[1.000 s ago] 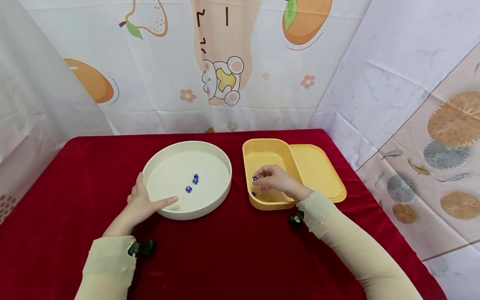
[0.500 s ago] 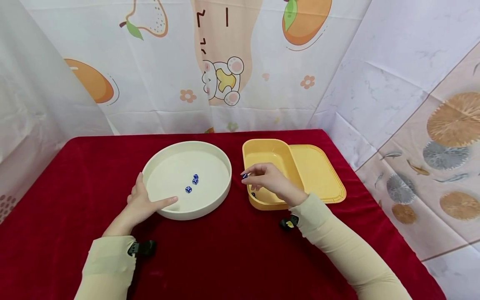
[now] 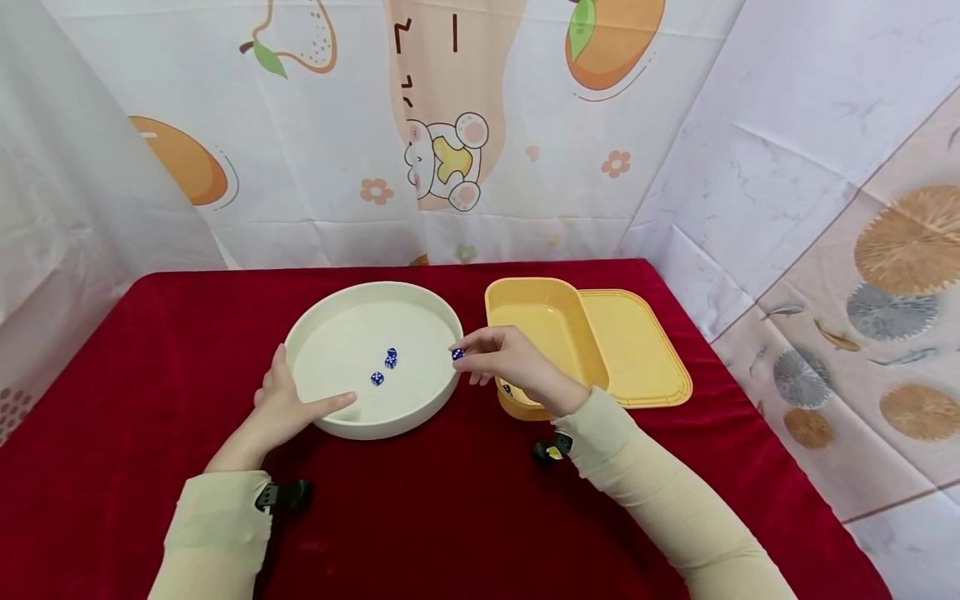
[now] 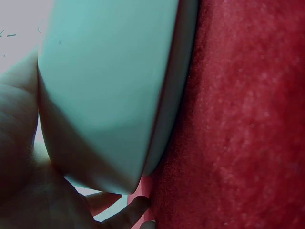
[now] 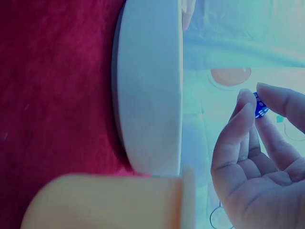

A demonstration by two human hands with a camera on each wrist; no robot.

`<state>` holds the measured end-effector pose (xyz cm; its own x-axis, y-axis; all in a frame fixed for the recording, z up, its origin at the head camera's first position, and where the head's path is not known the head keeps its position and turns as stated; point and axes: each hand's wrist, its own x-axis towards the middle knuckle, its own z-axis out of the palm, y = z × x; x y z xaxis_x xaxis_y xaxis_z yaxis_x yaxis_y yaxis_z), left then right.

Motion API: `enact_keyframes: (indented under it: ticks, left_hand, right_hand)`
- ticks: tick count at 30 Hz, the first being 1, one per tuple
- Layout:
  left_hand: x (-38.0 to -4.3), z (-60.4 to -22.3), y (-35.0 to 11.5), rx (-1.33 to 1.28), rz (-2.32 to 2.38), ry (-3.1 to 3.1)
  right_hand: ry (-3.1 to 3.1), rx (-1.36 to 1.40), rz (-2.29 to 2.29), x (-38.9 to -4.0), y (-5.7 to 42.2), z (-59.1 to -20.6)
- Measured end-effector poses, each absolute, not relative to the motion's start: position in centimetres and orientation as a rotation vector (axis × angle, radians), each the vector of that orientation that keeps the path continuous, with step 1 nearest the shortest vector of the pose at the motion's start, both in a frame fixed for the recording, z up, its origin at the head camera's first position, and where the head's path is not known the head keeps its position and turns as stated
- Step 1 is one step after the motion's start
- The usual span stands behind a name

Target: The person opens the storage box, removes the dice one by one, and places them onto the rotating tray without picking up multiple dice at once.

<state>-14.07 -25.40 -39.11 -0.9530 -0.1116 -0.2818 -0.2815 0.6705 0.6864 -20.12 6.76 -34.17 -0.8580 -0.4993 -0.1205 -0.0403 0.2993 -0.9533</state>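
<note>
My right hand (image 3: 504, 360) pinches a blue die (image 3: 457, 354) with white pips between thumb and fingertips, at the right rim of a round cream tray (image 3: 427, 408). The right wrist view shows the same die (image 5: 260, 109) held up above the tray's wall. With its thumb over the rim and its fingers along the outer wall, my left hand (image 3: 281, 408) holds the tray's left side; in the left wrist view the palm (image 4: 28, 176) lies against that wall. Inside the tray are a blue die (image 3: 377, 378) and, just behind it, two more dice (image 3: 391, 360) close together.
A yellow rectangular box (image 3: 551, 308) stands right of the tray, a dark die (image 3: 507, 389) in its near left corner, partly behind the right hand. Its yellow lid (image 3: 637, 350) lies flat beside it. Red cloth (image 3: 420, 517) covers the table, and patterned curtains hang behind.
My right hand has moved left, carrying the die from over the yellow box to the tray's right rim. The left hand, the tray and the dice in it have stayed put.
</note>
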Motion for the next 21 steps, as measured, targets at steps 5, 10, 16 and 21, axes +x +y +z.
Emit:
enact_keyframes:
  ticks: [5, 10, 16, 21]
  left_hand:
    - [-14.1, -39.1, -25.5, -0.311, 1.147, 2.672]
    - [-14.1, -39.0, -25.5, -0.317, 1.145, 2.662]
    - [-14.1, -39.0, -25.5, -0.320, 1.142, 2.656]
    - [-14.1, -39.0, -25.5, -0.329, 1.139, 2.651]
  right_hand:
    - [2.152, -0.485, -1.584, -20.1, 5.5, -33.9]
    - [2.122, -0.533, -1.595, -20.2, 4.0, -34.2]
    - [2.081, -0.560, -1.595, -20.1, 2.6, -34.8]
    - [2.059, -0.546, -1.579, -20.1, 1.4, -35.4]
